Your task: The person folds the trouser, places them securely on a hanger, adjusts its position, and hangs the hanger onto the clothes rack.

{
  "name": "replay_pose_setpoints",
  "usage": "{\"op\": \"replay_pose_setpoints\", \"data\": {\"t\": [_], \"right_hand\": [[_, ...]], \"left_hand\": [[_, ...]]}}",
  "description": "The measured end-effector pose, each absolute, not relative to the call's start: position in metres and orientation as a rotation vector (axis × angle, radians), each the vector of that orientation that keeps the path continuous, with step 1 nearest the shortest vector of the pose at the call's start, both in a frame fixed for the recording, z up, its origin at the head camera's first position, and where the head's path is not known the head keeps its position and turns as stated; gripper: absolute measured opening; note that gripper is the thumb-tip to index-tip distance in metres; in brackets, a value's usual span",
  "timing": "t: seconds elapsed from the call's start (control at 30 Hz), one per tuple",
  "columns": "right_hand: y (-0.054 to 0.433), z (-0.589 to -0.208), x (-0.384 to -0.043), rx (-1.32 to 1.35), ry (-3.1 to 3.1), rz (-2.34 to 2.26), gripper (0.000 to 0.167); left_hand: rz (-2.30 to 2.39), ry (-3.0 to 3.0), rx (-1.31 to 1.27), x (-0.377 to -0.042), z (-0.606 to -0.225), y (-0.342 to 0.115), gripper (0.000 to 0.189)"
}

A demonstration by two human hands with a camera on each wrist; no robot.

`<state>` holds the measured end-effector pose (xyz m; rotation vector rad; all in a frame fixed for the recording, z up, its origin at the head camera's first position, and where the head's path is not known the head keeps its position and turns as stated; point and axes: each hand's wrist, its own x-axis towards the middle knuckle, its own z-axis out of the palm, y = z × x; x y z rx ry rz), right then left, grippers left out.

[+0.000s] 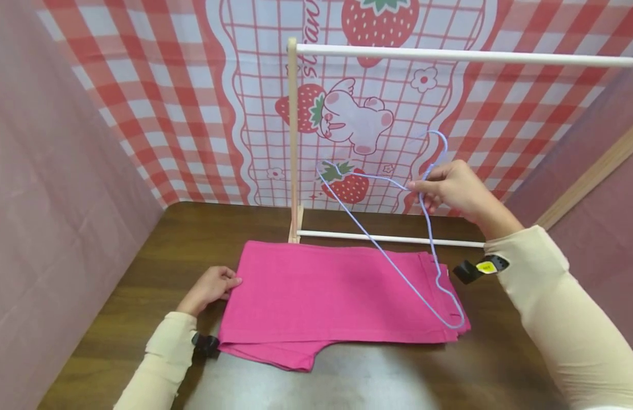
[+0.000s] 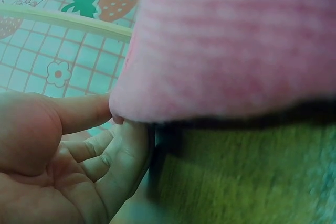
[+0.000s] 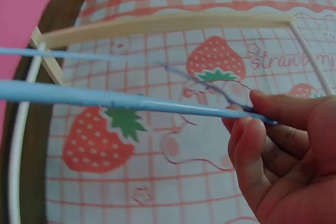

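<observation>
Bright pink folded trousers (image 1: 337, 293) lie across the table, with a narrower flap showing at the lower left. At their left edge my left hand (image 1: 212, 287) pinches the cloth between thumb and fingers; the left wrist view shows this pink edge (image 2: 210, 51) lifted a little off the wood. My right hand (image 1: 452, 188) holds a light blue wire hanger (image 1: 368, 233) near the base of its hook. The hanger is tilted, its lower right corner in front of the trousers' right end. In the right wrist view, thumb and fingers (image 3: 249, 145) pinch the blue wire (image 3: 131, 100).
A rack with a wooden post (image 1: 294, 136), a white top rail (image 1: 465, 55) and a white lower rail (image 1: 388, 238) stands behind the trousers. A strawberry-print checked cloth (image 1: 183, 91) hangs at the back. Pinkish curtains (image 1: 55, 171) flank the brown table (image 1: 142, 296).
</observation>
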<state>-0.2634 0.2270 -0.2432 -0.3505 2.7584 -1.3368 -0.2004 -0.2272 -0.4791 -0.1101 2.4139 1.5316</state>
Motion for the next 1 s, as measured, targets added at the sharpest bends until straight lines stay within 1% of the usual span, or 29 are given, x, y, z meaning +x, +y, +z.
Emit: {"op": "replay_pose_setpoints", "data": {"t": [0.1,0.27,0.53,0.67,0.73,0.9,1.0], "right_hand": [[0.223,-0.263,-0.262,-0.336,2.631,-1.482,0.021],[0.219,-0.294,-0.258,-0.288,2.561,-1.587,0.022],[0.210,-0.334,-0.242,-0.077,2.506,-1.797,0.018],[0.204,-0.350,-0.237,-0.020,2.451,-1.900,0.013],[0.201,-0.356,-0.235,-0.014,2.430,-1.927,0.016],[0.194,-0.369,-0.232,0.021,2.418,-1.927,0.033],[0.191,-0.376,-0.231,0.057,2.409,-1.910,0.033]], "left_hand": [[1.538,2.411,-0.110,-0.201,-0.480,-0.227,0.021],[1.552,2.389,-0.113,-0.200,-0.482,-0.226,0.021],[1.521,2.413,-0.126,-0.201,-0.480,-0.226,0.023],[1.525,2.401,-0.125,-0.201,-0.479,-0.226,0.024],[1.525,2.396,-0.132,-0.201,-0.479,-0.227,0.025],[1.521,2.382,-0.159,-0.201,-0.478,-0.227,0.028],[1.520,2.369,-0.144,-0.201,-0.477,-0.228,0.031]]}}
